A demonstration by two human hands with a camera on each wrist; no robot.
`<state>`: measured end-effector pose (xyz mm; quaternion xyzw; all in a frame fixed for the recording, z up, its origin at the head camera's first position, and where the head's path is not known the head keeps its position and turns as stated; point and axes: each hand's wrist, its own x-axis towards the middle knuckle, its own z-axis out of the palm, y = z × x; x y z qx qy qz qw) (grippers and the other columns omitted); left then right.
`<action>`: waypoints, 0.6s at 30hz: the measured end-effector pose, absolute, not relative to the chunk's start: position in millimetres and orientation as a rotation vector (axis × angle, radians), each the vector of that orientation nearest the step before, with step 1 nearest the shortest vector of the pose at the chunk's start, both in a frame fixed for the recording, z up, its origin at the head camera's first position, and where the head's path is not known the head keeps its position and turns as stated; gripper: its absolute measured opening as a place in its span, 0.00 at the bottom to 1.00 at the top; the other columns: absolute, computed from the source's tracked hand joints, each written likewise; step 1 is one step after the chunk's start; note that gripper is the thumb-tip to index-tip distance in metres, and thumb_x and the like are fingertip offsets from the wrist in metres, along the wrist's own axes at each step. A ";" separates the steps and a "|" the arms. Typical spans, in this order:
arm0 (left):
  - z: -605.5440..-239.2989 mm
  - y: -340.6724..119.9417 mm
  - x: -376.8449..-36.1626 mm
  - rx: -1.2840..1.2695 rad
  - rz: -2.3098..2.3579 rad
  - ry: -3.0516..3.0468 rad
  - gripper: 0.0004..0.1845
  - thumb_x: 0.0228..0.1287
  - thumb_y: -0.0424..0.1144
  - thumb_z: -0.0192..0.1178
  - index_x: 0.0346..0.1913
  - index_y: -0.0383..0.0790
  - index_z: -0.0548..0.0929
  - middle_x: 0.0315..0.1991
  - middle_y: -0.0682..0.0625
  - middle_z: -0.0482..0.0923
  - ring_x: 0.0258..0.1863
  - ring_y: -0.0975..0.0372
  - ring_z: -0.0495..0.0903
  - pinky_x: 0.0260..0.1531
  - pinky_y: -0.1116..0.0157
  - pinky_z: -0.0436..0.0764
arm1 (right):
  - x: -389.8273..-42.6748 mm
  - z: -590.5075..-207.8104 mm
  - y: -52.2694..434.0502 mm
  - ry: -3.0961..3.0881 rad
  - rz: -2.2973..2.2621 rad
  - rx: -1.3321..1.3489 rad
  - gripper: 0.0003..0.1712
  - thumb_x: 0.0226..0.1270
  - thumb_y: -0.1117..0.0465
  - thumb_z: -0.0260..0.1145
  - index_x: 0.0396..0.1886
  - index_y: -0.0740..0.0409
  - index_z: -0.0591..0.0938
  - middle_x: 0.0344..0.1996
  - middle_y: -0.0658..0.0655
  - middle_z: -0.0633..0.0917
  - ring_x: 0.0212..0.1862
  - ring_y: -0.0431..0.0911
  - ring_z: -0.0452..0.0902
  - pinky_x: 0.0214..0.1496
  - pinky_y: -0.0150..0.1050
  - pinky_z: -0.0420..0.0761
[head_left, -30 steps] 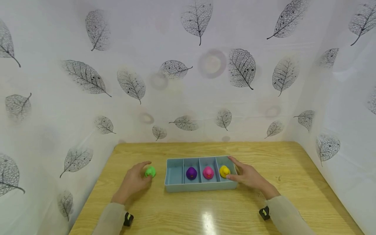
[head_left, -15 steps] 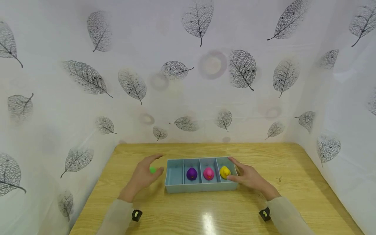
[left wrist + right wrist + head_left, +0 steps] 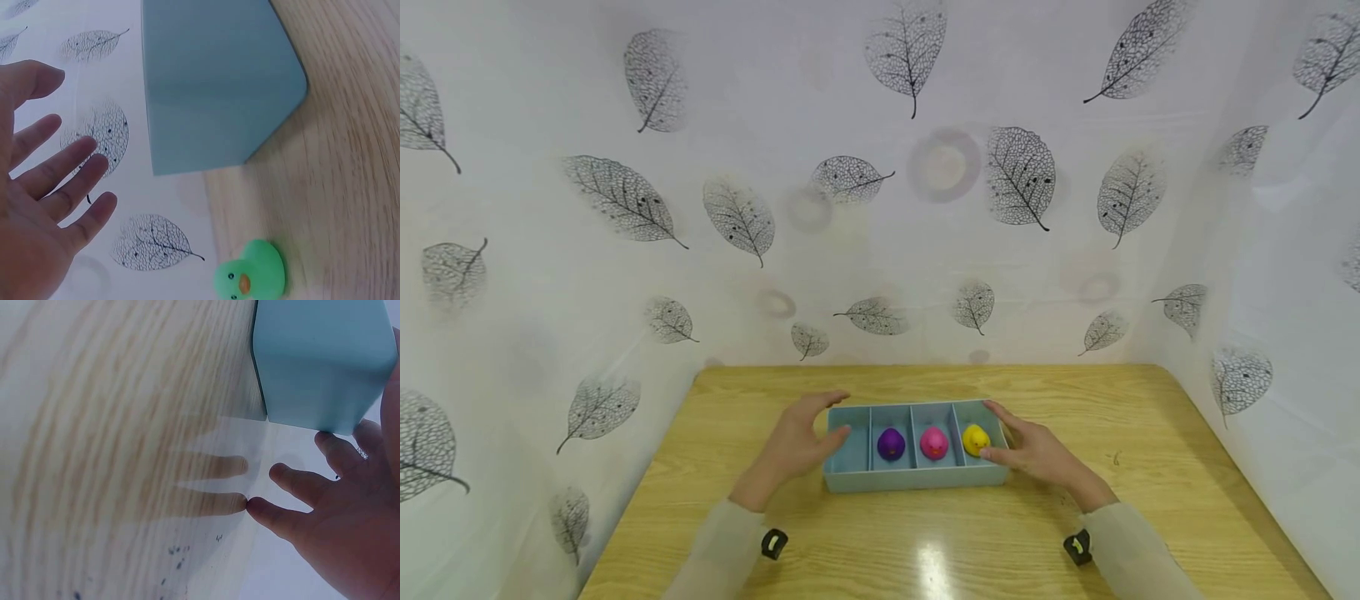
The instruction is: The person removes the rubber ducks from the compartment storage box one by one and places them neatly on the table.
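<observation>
A light blue box [image 3: 917, 478] with several compartments stands on the table. From left to right it holds a purple rubber duck [image 3: 891, 444], a pink one [image 3: 934, 443] and a yellow one [image 3: 976, 439]; the leftmost compartment shows no duck. My left hand [image 3: 803, 437] hovers at the box's left end, thumb and fingers spread apart and holding nothing. A green rubber duck [image 3: 253, 274] lies on the table beyond that end in the left wrist view; the hand hides it in the head view. My right hand [image 3: 1036, 450] holds the box's right end, thumb over the rim beside the yellow duck.
The wood-grain table [image 3: 880, 542] runs to a white leaf-print sheet [image 3: 880, 250] at the back and both sides. Dark bands are seen at the left wrist [image 3: 774, 543] and the right wrist [image 3: 1078, 547].
My left hand has moved right, away from beside the green duck, over to the box's left end with its fingers spread. The right hand and the box have stayed put.
</observation>
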<state>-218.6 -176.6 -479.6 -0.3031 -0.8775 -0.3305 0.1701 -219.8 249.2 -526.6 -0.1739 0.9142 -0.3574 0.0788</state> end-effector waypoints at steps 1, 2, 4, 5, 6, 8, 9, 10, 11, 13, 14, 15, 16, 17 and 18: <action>-480.1 -174.2 -219.0 -0.882 -0.939 -2.479 0.27 0.63 0.35 0.72 0.64 0.33 0.82 0.58 0.39 0.87 0.54 0.46 0.86 0.56 0.48 0.86 | -219.8 -526.7 249.3 2.735 -1.073 -0.521 0.51 0.72 0.38 0.69 0.87 0.41 0.56 0.79 0.70 0.66 0.75 0.76 0.64 0.71 0.75 0.69; -480.7 -171.8 -219.5 -0.903 -0.943 -2.466 0.26 0.63 0.34 0.72 0.64 0.32 0.82 0.57 0.39 0.87 0.53 0.46 0.86 0.55 0.48 0.86 | -219.8 -526.8 249.3 2.733 -1.076 -0.521 0.51 0.72 0.38 0.69 0.87 0.41 0.56 0.79 0.70 0.65 0.75 0.76 0.64 0.71 0.75 0.69; -481.9 -167.2 -220.4 -0.942 -0.952 -2.445 0.26 0.63 0.34 0.71 0.63 0.31 0.82 0.56 0.38 0.87 0.51 0.46 0.86 0.53 0.49 0.87 | -219.8 -526.7 249.3 2.734 -1.078 -0.524 0.51 0.72 0.38 0.69 0.87 0.41 0.56 0.79 0.70 0.65 0.75 0.76 0.64 0.71 0.75 0.69; -482.4 -165.1 -220.6 -0.956 -0.959 -2.439 0.26 0.63 0.34 0.71 0.63 0.31 0.82 0.56 0.38 0.87 0.51 0.45 0.86 0.52 0.50 0.87 | -219.9 -526.5 249.2 2.734 -1.081 -0.526 0.51 0.72 0.38 0.70 0.87 0.42 0.56 0.79 0.70 0.65 0.75 0.76 0.64 0.71 0.75 0.69; -483.0 -162.9 -220.5 -0.968 -0.961 -2.439 0.26 0.63 0.34 0.71 0.63 0.31 0.82 0.56 0.38 0.87 0.51 0.45 0.86 0.53 0.50 0.87 | -219.9 -526.3 249.1 2.734 -1.084 -0.527 0.51 0.72 0.38 0.70 0.87 0.42 0.56 0.79 0.70 0.65 0.75 0.76 0.64 0.71 0.75 0.68; -483.8 -158.8 -220.3 -0.988 -0.973 -2.452 0.26 0.63 0.35 0.71 0.64 0.31 0.81 0.57 0.38 0.87 0.52 0.46 0.86 0.53 0.51 0.87 | -220.0 -526.1 248.8 2.734 -1.089 -0.530 0.52 0.72 0.38 0.70 0.87 0.43 0.56 0.79 0.70 0.65 0.75 0.77 0.64 0.71 0.75 0.68; -484.0 -156.9 -219.9 -0.993 -0.980 -2.463 0.26 0.64 0.35 0.71 0.64 0.31 0.81 0.57 0.39 0.87 0.53 0.46 0.86 0.54 0.51 0.87 | -220.0 -526.1 248.7 2.734 -1.092 -0.530 0.52 0.71 0.39 0.70 0.86 0.44 0.56 0.79 0.70 0.65 0.75 0.77 0.64 0.71 0.75 0.68; -484.3 -154.9 -219.3 -0.989 -0.986 -2.483 0.26 0.64 0.36 0.71 0.64 0.31 0.81 0.58 0.39 0.86 0.54 0.47 0.86 0.56 0.51 0.87 | -220.0 -526.2 248.6 2.735 -1.093 -0.530 0.52 0.71 0.39 0.70 0.86 0.44 0.56 0.79 0.71 0.65 0.75 0.77 0.64 0.71 0.75 0.68; -484.6 -153.1 -218.8 -0.985 -0.990 -2.505 0.27 0.64 0.36 0.71 0.65 0.32 0.81 0.59 0.40 0.86 0.56 0.47 0.86 0.57 0.50 0.86 | -220.0 -526.2 248.5 2.737 -1.091 -0.531 0.52 0.71 0.39 0.70 0.86 0.45 0.57 0.79 0.71 0.66 0.74 0.77 0.64 0.71 0.75 0.68; -484.8 -149.5 -217.8 -0.977 -1.000 -2.551 0.27 0.65 0.38 0.71 0.66 0.32 0.80 0.61 0.40 0.85 0.59 0.47 0.85 0.60 0.49 0.85 | -219.9 -526.4 248.3 2.742 -1.081 -0.538 0.52 0.72 0.39 0.70 0.86 0.47 0.56 0.79 0.71 0.66 0.74 0.77 0.65 0.71 0.75 0.69; -485.5 -147.9 -217.5 -0.967 -0.997 -2.575 0.28 0.65 0.39 0.71 0.66 0.33 0.80 0.62 0.41 0.85 0.60 0.48 0.85 0.61 0.49 0.84 | -219.7 -526.3 248.3 2.744 -1.079 -0.541 0.52 0.72 0.39 0.70 0.86 0.48 0.57 0.78 0.71 0.66 0.73 0.77 0.65 0.71 0.75 0.69; -486.0 -146.4 -217.2 -0.957 -0.994 -2.596 0.28 0.66 0.40 0.71 0.66 0.33 0.80 0.62 0.41 0.85 0.61 0.48 0.85 0.62 0.49 0.84 | -219.5 -526.2 248.2 2.747 -1.074 -0.541 0.52 0.72 0.39 0.70 0.86 0.48 0.57 0.78 0.71 0.66 0.73 0.77 0.66 0.70 0.75 0.69; -486.9 -145.1 -217.0 -0.950 -0.981 -2.615 0.28 0.66 0.40 0.71 0.66 0.34 0.80 0.62 0.42 0.85 0.61 0.48 0.85 0.63 0.49 0.83 | -219.3 -525.9 248.1 2.748 -1.070 -0.542 0.52 0.72 0.39 0.70 0.86 0.48 0.57 0.79 0.71 0.66 0.73 0.78 0.66 0.70 0.76 0.69; -487.8 -144.0 -217.1 -0.946 -0.975 -2.631 0.28 0.66 0.41 0.71 0.67 0.34 0.80 0.63 0.42 0.85 0.62 0.48 0.84 0.63 0.49 0.83 | -219.0 -525.6 248.0 2.746 -1.069 -0.543 0.52 0.72 0.39 0.70 0.86 0.48 0.57 0.79 0.71 0.66 0.73 0.78 0.66 0.70 0.76 0.69; -488.5 -142.9 -217.2 -0.943 -0.968 -2.648 0.28 0.67 0.41 0.71 0.67 0.34 0.80 0.63 0.42 0.85 0.62 0.49 0.84 0.64 0.50 0.83 | -218.8 -525.2 247.9 2.746 -1.070 -0.544 0.52 0.72 0.39 0.70 0.86 0.48 0.57 0.79 0.70 0.65 0.72 0.78 0.66 0.70 0.76 0.69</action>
